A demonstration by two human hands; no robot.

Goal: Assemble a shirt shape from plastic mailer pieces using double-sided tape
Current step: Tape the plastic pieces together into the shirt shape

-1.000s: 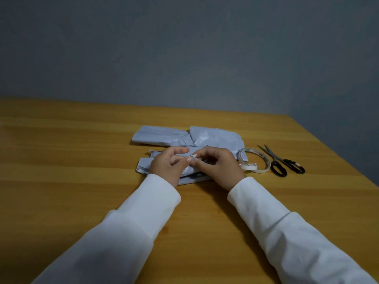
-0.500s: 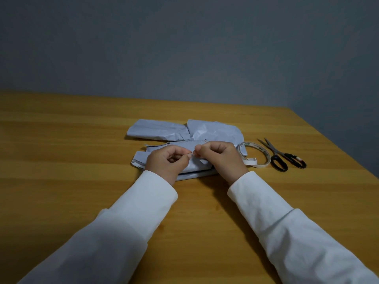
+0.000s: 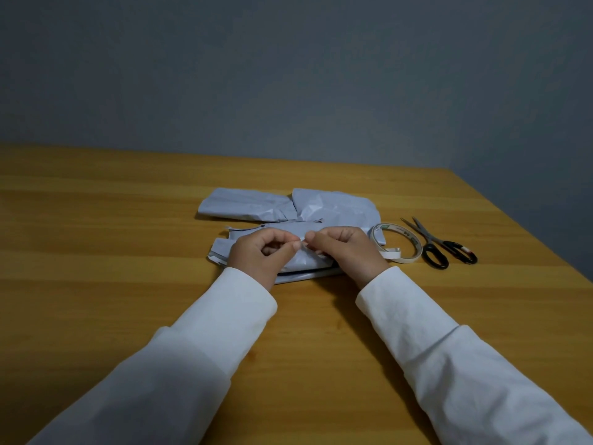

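Hands curled, fingertips pinching together over mailer pieces.

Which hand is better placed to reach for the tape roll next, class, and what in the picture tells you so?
The right hand, probably. The tape roll lies just beside it on the table, with the scissors beyond. The left hand would have to cross over the mailer pieces and the right hand.
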